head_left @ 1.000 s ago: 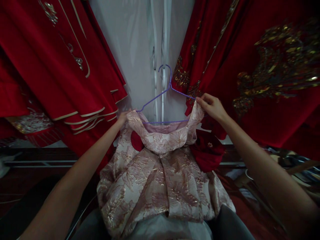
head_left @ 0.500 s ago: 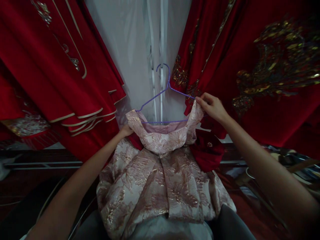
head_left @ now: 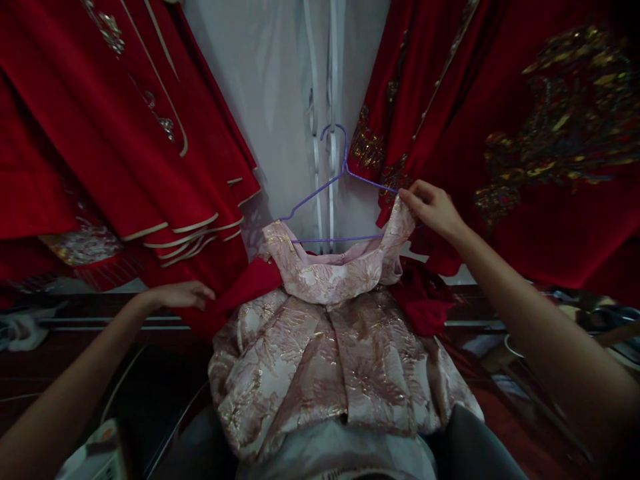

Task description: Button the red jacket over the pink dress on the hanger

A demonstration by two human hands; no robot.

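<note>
A pale pink and gold brocade dress (head_left: 330, 283) lies across my lap, its straps on a purple wire hanger (head_left: 314, 193). My right hand (head_left: 433, 208) pinches the top of the right strap, where it meets the hanger's arm. Out to the left of the dress, the fingers of my left hand (head_left: 187, 295) curl at the end of a red cloth piece (head_left: 253, 283) drawn out from beside the left strap; the fingertips are partly lost against the red. A matching red cloth piece (head_left: 425, 303) hangs beside the right strap.
Red garments with pale trim (head_left: 145, 153) hang at the left, and red garments with gold sequins (head_left: 560, 133) hang at the right. A pale curtain-like surface (head_left: 255, 87) lies between them. A metal rail (head_left: 115, 325) runs low behind; a whitish device (head_left: 97, 457) sits lower left.
My left hand has moved from the left strap out to the left, and the red cloth there now stretches sideways. My right hand stays on the right strap. The view has shifted slightly.
</note>
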